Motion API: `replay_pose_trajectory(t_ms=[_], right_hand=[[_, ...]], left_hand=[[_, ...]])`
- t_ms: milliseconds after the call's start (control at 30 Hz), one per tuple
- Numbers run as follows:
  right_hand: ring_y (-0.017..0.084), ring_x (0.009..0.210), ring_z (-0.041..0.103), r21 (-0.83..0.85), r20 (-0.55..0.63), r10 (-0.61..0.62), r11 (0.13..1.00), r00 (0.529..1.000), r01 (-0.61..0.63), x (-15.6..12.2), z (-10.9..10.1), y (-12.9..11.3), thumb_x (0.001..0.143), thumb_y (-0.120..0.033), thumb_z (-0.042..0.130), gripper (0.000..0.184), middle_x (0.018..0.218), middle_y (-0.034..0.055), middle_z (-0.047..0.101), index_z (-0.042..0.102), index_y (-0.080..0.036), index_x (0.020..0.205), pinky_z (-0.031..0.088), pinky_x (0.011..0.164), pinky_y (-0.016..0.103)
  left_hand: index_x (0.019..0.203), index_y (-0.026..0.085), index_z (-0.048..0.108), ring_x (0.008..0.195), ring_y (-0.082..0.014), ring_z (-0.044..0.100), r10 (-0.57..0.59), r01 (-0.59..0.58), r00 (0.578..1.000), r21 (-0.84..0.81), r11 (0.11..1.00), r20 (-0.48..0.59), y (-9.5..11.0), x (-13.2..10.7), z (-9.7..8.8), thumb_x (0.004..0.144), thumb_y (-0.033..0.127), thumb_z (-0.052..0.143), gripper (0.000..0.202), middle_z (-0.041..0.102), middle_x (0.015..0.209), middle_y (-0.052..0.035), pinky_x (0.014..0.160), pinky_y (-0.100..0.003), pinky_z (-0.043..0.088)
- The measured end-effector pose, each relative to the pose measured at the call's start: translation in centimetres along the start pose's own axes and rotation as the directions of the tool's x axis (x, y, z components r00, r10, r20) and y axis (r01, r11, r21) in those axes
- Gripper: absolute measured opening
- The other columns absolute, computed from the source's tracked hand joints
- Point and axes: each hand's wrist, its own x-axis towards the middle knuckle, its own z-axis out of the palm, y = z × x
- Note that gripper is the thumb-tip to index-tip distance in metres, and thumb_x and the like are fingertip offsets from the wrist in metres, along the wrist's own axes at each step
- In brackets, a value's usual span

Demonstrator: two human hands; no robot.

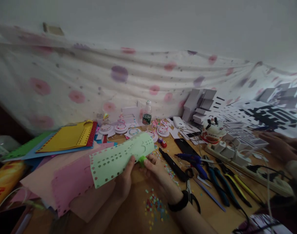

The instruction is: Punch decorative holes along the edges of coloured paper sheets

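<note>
Paper (114, 161) slants up rightward, left hand (124, 180) pinching it, right hand (159, 172) gripping green punch (142, 160) at the paper's near edge.

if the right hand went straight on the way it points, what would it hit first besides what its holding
Beyond the green tool it grips, the right hand would probably meet the green paper first, though depth is unclear here.
</note>
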Motion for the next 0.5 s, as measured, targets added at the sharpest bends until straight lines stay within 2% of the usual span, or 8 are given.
replay_pose_trajectory(t_ms=[167, 333, 500], right_hand=[[0.019, 0.085, 0.067, -0.008, 0.035, -0.028, 1.0, 0.999, 0.028, 0.05, 0.35, -0.15, 0.063, -0.039, 0.094, 0.043, 0.091, 0.0028, 0.073, 0.073, -0.02, 0.095, 0.051, 0.081, 0.031], [0.015, 0.072, 0.066, 0.018, -0.021, 0.006, 1.0, 1.0, -0.005, 0.3, 0.23, -0.01, 0.058, -0.035, 0.096, 0.038, 0.078, -0.0004, 0.072, 0.074, -0.019, 0.083, 0.053, 0.069, 0.025], [0.013, 0.071, 0.064, 0.092, -0.037, 0.011, 0.996, 0.999, -0.007, 0.2, 0.37, 0.17, 0.056, -0.03, 0.097, 0.036, 0.077, -0.0005, 0.072, 0.074, -0.017, 0.081, 0.053, 0.074, 0.023]], left_hand=[[0.108, 0.022, 0.07, 0.138, -0.0289, 0.048, 0.061, -0.061, 0.998, 0.018, 0.998, 0.004, -0.46, -0.28, 0.28, 0.075, 0.051, 0.07, 0.044, 0.063, 0.139, -0.0062, 0.125, -0.044, 0.025], [0.111, 0.021, 0.069, 0.139, -0.029, 0.047, 0.062, -0.062, 0.998, -0.01, 0.998, 0.022, 0.01, -0.19, 0.46, 0.072, 0.051, 0.072, 0.049, 0.063, 0.138, -0.0065, 0.125, -0.044, 0.023], [0.115, 0.023, 0.07, 0.14, -0.0303, 0.046, 0.006, 0.002, 0.994, -0.078, 0.997, 0.11, 0.21, -0.31, 0.31, 0.073, 0.052, 0.075, 0.052, 0.068, 0.131, -0.0052, 0.125, -0.046, 0.023]])
